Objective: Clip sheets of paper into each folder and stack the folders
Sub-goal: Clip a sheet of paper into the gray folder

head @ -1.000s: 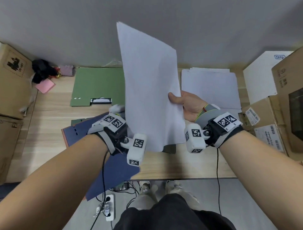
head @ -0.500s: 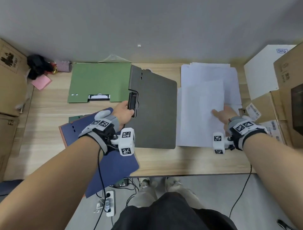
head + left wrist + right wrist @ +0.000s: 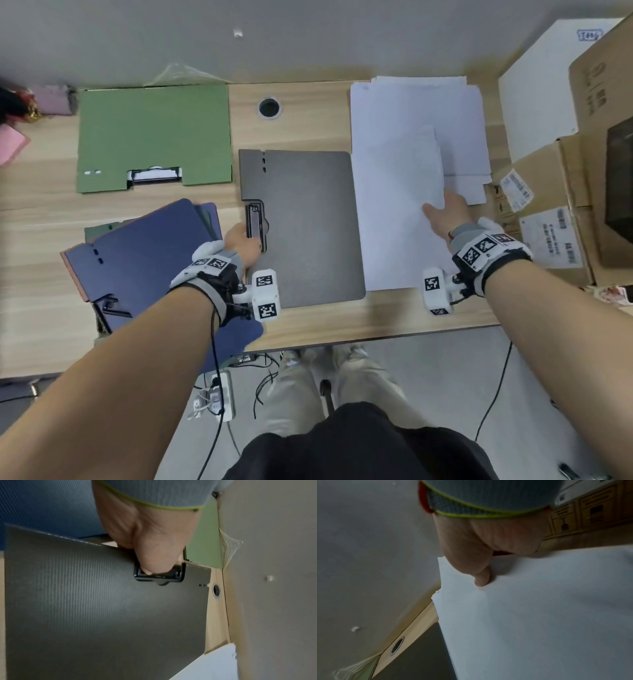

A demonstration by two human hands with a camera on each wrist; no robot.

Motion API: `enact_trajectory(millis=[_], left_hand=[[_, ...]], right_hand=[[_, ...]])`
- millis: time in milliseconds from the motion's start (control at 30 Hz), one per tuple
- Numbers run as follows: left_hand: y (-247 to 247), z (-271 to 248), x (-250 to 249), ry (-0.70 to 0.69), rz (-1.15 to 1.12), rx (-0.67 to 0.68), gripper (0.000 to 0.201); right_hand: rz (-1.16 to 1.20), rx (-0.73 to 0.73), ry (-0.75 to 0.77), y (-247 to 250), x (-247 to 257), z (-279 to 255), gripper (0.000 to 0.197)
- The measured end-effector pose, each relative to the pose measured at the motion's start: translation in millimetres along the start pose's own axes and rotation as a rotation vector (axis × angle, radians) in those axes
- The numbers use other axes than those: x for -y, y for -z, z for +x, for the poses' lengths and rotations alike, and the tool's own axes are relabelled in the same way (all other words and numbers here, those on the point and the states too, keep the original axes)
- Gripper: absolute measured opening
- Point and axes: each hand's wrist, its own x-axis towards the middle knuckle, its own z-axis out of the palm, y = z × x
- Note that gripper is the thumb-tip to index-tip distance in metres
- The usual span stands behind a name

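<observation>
left hand [image 3: 244, 242] on grey folder [image 3: 305, 233] clip [image 3: 254, 226]

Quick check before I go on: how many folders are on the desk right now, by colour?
Green folder: 1, lying flat at the back left.
Grey folder: 1, flat in the middle, left hand on its clip.
Blue folder: 1 on top of the near-left pile; whatever lies under it is mostly hidden.
Total plainly visible: 3
</observation>
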Motion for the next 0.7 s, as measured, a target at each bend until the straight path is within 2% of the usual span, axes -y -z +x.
enact_trajectory(millis=[133,233,300,333,367,433,500,600,700], left_hand=[[-11.5,10.1,5.0,0.055,0.186,-0.029,0.033],[-14.6,8.4,-6.8,0.071,0.348,-0.053,0.016],[-18.7,2.8,-23.6,0.119,0.459,-0.143,0.010],[-22.7,1.0,-31.1,0.109,0.508,-0.206,0.020],[-29.6,-3.2,-41.7,0.057,0.554,-0.218,0.039],[-46.3,-15.9,-62.8,-0.067,0.611,-0.133,0.070],[-70.7,-26.1,-83.1,-0.113,0.646,-0.073,0.084],[-108.8,-32.2,-101.0,-0.034,0.653,-0.012,0.110],[-137.8,-32.5,-102.3,0.059,0.640,-0.031,0.138]], right_hand=[[-0.090,-0.060,0.051,18.9,-2.8,7.7,0.037],[-0.087,-0.120,0.101,39.8,-2.2,13.1,0.041],[-0.059,-0.156,0.087,56.0,-0.4,16.9,0.043],[-0.042,-0.173,0.089,62.7,-0.1,20.0,0.042],[-0.009,-0.191,0.096,70.4,-0.2,24.1,0.043],[0.035,-0.200,0.094,78.4,-1.8,29.0,0.046],[0.043,-0.169,0.070,78.8,-6.1,31.4,0.044],[0.007,-0.104,0.044,64.1,-16.0,33.7,0.043],[-0.025,-0.074,0.050,52.2,-27.8,39.8,0.039]])
